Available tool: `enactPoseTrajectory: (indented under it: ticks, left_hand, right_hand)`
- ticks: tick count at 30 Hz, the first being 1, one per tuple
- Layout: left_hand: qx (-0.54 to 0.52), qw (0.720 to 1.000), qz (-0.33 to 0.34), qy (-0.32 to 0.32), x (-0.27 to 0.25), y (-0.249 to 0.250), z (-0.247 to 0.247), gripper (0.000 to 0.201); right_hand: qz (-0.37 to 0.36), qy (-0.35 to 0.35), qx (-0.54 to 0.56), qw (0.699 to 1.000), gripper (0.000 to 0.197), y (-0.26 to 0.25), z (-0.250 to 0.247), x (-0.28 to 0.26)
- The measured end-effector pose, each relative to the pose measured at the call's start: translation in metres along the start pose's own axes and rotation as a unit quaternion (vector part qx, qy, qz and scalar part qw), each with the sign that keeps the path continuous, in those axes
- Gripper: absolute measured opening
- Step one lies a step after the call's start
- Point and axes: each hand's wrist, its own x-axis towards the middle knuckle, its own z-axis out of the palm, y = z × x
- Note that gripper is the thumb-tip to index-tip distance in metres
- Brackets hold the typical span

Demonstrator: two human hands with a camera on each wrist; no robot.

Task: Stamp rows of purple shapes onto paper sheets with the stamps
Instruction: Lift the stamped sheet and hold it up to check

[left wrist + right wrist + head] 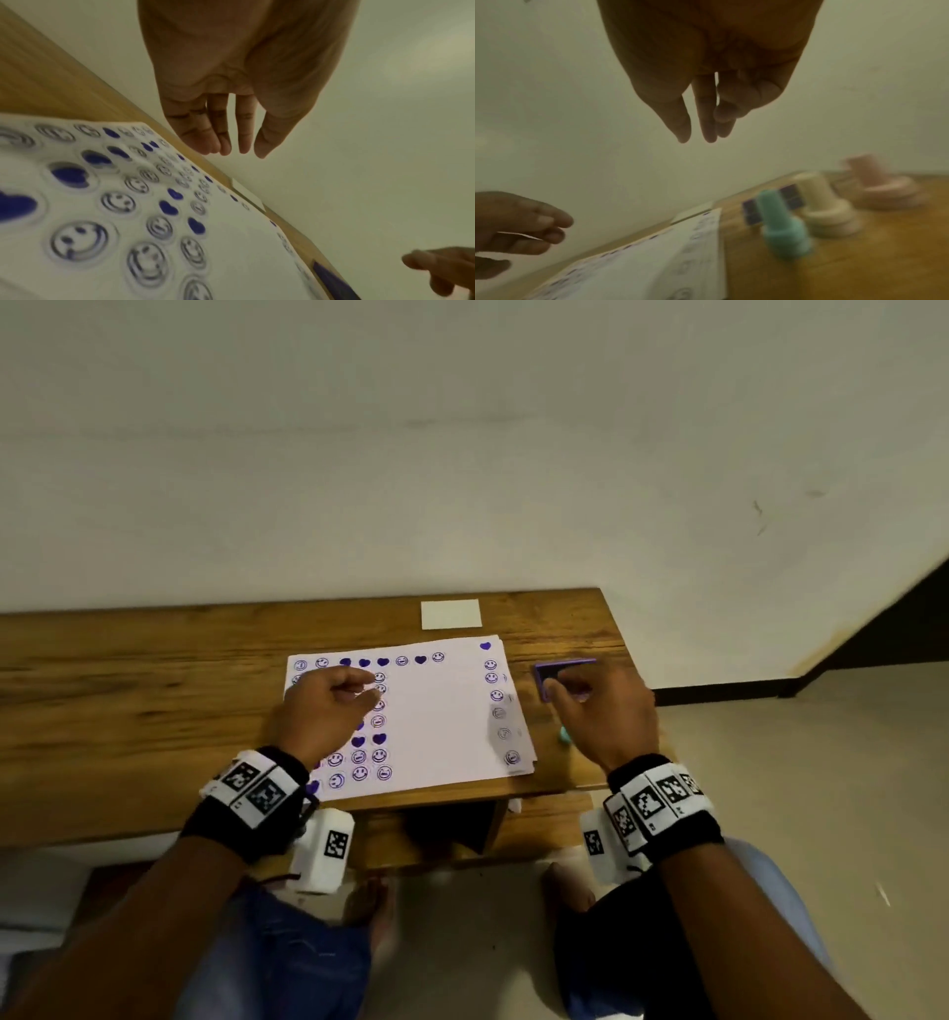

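Now both hands loose above paper

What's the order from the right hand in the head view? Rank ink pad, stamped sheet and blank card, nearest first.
1. Purple ink pad, at the fingertips of the right hand.
2. Stamped sheet, just to the hand's left.
3. Blank card, back-left, near the table's far edge.

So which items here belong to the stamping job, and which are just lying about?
Part of the job:
- stamped paper sheets
- purple ink pad
- teal stamp
- cream stamp
- pink stamp

Just lying about:
- small blank white card at the far edge of the wooden table
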Motion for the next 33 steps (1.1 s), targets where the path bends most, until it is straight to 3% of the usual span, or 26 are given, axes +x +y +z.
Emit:
enactPoseTrajectory:
  ticks: [3, 6, 11, 15, 22, 30, 33]
  left_hand:
    - [0.021, 0.999, -0.044, 0.022, 0.01, -0.014, -0.034, 0.026]
    - [0.138, 0.988, -0.07, 0.014, 0.014, -0.033, -0.052, 0.037]
    - [0.238, 0.968, -0.077, -0.033, 0.012, -0.063, -0.053, 0.069]
    - [0.296, 0.95, -0.081, -0.055, 0.007, -0.066, -0.044, 0.083]
    - [0.315, 0.943, -0.091, -0.055, 0.008, -0.064, -0.042, 0.083]
    - [0.295, 0.949, -0.105, -0.043, 0.011, -0.059, -0.043, 0.082]
    - [0.29, 0.95, -0.107, -0.044, 0.011, -0.06, -0.044, 0.082]
  right_hand:
    - [-0.019, -0.07, -0.009, 0.997, 0.035, -0.034, 0.027, 0.003]
    - [0.014, -0.142, -0.04, 0.989, 0.047, -0.051, 0.049, 0.008]
    - [0.1, -0.174, -0.077, 0.977, 0.053, -0.055, 0.07, 0.017]
    - [0.139, -0.191, -0.083, 0.968, 0.061, -0.051, 0.079, 0.021]
    - [0.159, -0.18, -0.075, 0.968, 0.062, -0.049, 0.088, 0.021]
    - [0.168, -0.093, 0.025, 0.981, 0.045, -0.052, 0.077, 0.018]
    - [0.169, -0.089, 0.089, 0.977, 0.033, -0.052, 0.075, 0.023]
